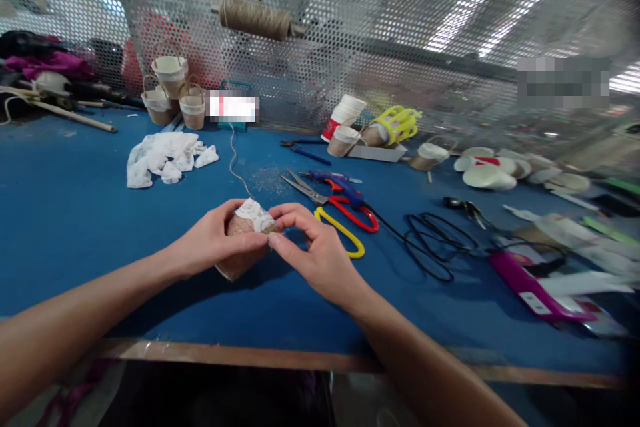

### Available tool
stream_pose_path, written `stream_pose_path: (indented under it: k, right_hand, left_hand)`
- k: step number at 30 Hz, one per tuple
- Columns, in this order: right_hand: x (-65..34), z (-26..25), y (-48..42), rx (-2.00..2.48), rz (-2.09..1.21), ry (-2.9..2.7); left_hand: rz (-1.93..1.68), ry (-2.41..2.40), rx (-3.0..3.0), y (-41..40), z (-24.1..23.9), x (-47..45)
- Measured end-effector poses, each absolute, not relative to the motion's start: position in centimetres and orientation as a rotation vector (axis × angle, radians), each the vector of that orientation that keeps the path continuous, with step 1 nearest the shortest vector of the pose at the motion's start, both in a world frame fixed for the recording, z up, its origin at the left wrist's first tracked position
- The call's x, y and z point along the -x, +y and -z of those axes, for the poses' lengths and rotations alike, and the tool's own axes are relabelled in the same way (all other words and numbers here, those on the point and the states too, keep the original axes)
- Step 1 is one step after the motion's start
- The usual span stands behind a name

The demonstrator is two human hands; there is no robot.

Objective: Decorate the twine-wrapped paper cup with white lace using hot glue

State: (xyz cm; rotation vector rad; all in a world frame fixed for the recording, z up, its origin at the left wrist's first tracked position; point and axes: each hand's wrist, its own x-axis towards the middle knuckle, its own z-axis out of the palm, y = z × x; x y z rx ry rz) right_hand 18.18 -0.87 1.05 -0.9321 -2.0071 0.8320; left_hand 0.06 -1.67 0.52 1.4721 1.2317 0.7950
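Observation:
My left hand (pixel 213 240) is wrapped round a small twine-covered cup (pixel 239 265), which it holds tilted above the blue table. A strip of white lace (pixel 255 215) lies over the cup's upper side. At the cup's right edge, the thumb and fingers of my right hand (pixel 307 247) pinch together; whether they grip lace, twine or the rim is hidden. A thin cord (pixel 233 157) runs back across the table from near the cup. Scissors (pixel 345 213) with red and yellow handles lie just beyond my right hand, beside a blue glue gun (pixel 340 183).
Loose white lace (pixel 165 157) is heaped at the left. Several finished small baskets (pixel 170 73) stand behind it. Paper cups (pixel 345 113), pliers (pixel 307 152) and a twine spool (pixel 257 19) are at the back. A black cable (pixel 430 247) and a magenta box (pixel 537 290) occupy the right.

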Motion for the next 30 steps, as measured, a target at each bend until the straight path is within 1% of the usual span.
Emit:
stream_pose_path:
  k: [8, 12, 13, 15, 18, 19, 21, 25, 30]
  right_hand:
    - [-18.3, -1.0, -0.9, 0.909, -0.905, -2.021]
    - [-19.6, -2.2, 0.3, 0.986, -0.893, -1.946]
    - [-20.2, -2.7, 1.1, 1.063, -0.852, -1.895]
    - [-21.7, -3.6, 3.1, 1.259, -0.646, -1.804]
    - [-24.5, -4.2, 6.7, 1.82, -0.175, -1.788]
    - [-25.3, -4.1, 7.8, 1.909, -0.152, -1.787]
    - [-26.7, -3.4, 9.7, 2.025, -0.208, -1.818]
    - [-27.5, -1.5, 12.0, 2.211, -0.454, -1.889]
    - [-26.7, -1.3, 12.4, 2.218, -0.555, -1.822]
  left_hand:
    - [-0.746, 1.234, -1.401, -1.9, -1.2, -0.3]
    - [-0.731, 1.291, -1.391, -1.8, -1.2, -0.2]
    - [-0.723, 1.313, -1.397, -1.8, -1.2, -0.2]
    - [-0.693, 1.339, -1.42, -1.9, -1.3, -0.2]
    - [-0.654, 1.334, -1.47, -2.0, -1.5, -0.1]
    - [-0.65, 1.333, -1.487, -2.0, -1.5, -0.1]
    - [-0.644, 1.341, -1.524, -2.0, -1.7, -0.1]
    - [-0.646, 1.354, -1.579, -1.7, -1.5, 0.2]
    - [-0.709, 1.355, -1.578, -1.2, -0.7, 0.7]
